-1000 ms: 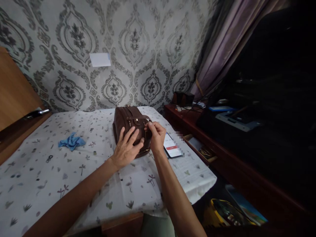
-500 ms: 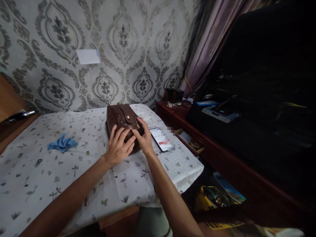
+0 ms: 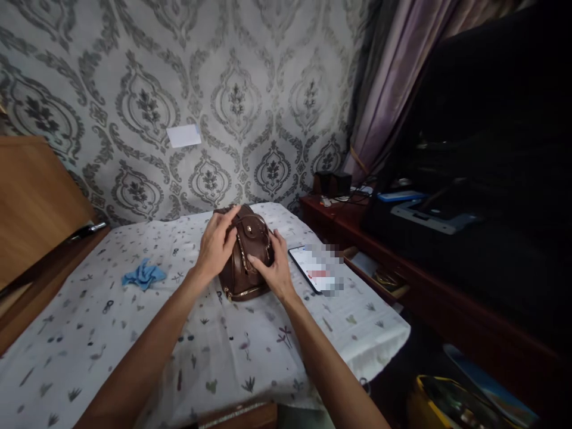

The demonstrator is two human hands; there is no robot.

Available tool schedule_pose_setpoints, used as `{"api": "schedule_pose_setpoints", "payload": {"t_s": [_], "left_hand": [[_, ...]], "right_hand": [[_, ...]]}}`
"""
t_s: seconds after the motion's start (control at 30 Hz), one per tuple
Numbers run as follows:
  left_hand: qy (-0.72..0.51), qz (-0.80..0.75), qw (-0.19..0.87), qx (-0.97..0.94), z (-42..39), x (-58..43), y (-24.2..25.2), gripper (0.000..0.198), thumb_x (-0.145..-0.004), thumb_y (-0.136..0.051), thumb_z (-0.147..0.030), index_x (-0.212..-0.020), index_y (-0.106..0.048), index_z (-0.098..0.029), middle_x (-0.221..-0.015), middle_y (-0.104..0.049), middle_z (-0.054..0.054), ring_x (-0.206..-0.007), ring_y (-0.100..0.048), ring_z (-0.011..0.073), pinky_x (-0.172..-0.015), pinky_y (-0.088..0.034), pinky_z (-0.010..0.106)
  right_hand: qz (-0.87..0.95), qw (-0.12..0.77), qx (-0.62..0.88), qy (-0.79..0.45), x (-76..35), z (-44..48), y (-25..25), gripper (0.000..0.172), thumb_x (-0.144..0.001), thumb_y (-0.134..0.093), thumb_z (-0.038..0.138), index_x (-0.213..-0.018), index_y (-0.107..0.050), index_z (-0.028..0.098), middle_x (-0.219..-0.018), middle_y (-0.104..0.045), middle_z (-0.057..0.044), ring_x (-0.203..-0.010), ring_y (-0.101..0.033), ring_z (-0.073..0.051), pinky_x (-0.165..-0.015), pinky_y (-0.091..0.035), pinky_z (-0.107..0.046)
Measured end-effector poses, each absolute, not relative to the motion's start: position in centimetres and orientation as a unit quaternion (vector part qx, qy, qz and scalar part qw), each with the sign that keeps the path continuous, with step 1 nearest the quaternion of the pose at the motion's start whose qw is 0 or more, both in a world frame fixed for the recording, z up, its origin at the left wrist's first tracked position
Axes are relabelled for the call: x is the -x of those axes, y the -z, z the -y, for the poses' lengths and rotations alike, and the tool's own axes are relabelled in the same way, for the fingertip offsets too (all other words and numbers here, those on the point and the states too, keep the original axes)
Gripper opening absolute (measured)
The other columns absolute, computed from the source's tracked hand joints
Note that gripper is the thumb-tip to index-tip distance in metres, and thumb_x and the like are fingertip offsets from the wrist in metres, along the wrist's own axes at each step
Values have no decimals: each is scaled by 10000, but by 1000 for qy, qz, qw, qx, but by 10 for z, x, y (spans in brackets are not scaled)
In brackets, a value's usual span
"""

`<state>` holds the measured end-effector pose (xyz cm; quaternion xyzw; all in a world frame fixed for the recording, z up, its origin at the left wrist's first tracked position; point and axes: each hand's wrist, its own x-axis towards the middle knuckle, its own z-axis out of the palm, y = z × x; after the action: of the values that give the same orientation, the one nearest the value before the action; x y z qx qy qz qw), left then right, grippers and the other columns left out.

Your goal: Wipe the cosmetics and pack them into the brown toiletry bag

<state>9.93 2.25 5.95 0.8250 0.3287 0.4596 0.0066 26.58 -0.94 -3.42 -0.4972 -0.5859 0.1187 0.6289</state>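
Observation:
A brown leather handbag (image 3: 248, 281) with gold-coloured zips and a round-ended flap stands on the patterned white cloth between my hands. My left hand (image 3: 216, 243) lies along its upper left side, fingers stretched towards the top and thumb on the leather. On the other side, my right hand (image 3: 277, 269) grips the bag's right edge, with the thumb on the front and the fingers around the side. A thin handle loops near the right fingers. Close to the right hand lies a phone (image 3: 309, 269) with a lit screen, partly blurred out.
A crumpled blue cloth (image 3: 143, 274) lies left of the bag. Against the patterned wall is the table's far edge; a wooden panel (image 3: 36, 208) stands at left. At right are a dark red desk (image 3: 429, 304), an open drawer (image 3: 378, 274) and a yellow container (image 3: 422, 405) below.
My left hand has moved from the bag's lower front up to its upper left side. The bag's zipped front now shows. My right hand stays at its right side; the view has shifted.

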Motion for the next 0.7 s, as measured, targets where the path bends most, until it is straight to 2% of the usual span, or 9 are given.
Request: {"api": "schedule_pose_setpoints", "payload": {"t_s": [0.07, 0.13, 0.23, 0.3, 0.53, 0.7], "left_hand": [[-461, -350, 39, -814, -35, -98, -62, 525, -945, -533, -268, -1464, -453, -243, -1064, -619, 70, -997, -605, 210, -929, -500, 359], [-467, -371, 85, -799, -46, -98, -59, 523, -893, -610, -288, -1402, -511, -224, -1050, -654, 63, -986, -622, 213, -921, -499, 360], [-484, -399, 131, -768, -57, -100, -51, 227, -864, -616, -266, -1068, -681, -189, -954, -687, 58, -905, -651, 205, -830, -511, 327], [-491, -407, 134, -758, -59, -102, -49, 114, -859, -606, -255, -893, -692, -188, -890, -686, 47, -854, -654, 196, -779, -505, 309], [-512, -415, 168, -733, -56, -104, -55, 98, -827, -612, -266, -783, -660, -193, -804, -651, 13, -789, -613, 174, -732, -467, 279], [-509, -419, 207, -722, -58, -105, -57, 129, -822, -583, -283, -752, -637, -189, -742, -632, -1, -734, -575, 167, -682, -430, 269]], "right_hand": [[584, 623, 506, -118, -264, 10, 35, 818, -752, -728, 606, -1435, -488, 226, -1569, -312, -157, -1510, -254, -339, -1225, -253, -549], [585, 618, 512, -116, -263, 10, 36, 869, -725, -745, 619, -1447, -469, 222, -1593, -247, -162, -1531, -190, -349, -1230, -236, -556], [589, 610, 517, -116, -263, 11, 36, 920, -695, -766, 621, -1460, -445, 222, -1603, -206, -170, -1536, -153, -368, -1228, -225, -577], [593, 608, 515, -118, -263, 12, 35, 914, -699, -768, 601, -1460, -437, 218, -1591, -226, -173, -1530, -172, -367, -1226, -236, -576], [613, 602, 499, -111, -264, 14, 28, 820, -755, -737, 489, -1463, -416, 227, -1501, -375, -158, -1480, -301, -326, -1208, -300, -561], [614, 602, 502, -96, -263, 15, 27, 794, -764, -724, 461, -1461, -416, 236, -1475, -398, -153, -1449, -346, -324, -1195, -325, -566]]}}
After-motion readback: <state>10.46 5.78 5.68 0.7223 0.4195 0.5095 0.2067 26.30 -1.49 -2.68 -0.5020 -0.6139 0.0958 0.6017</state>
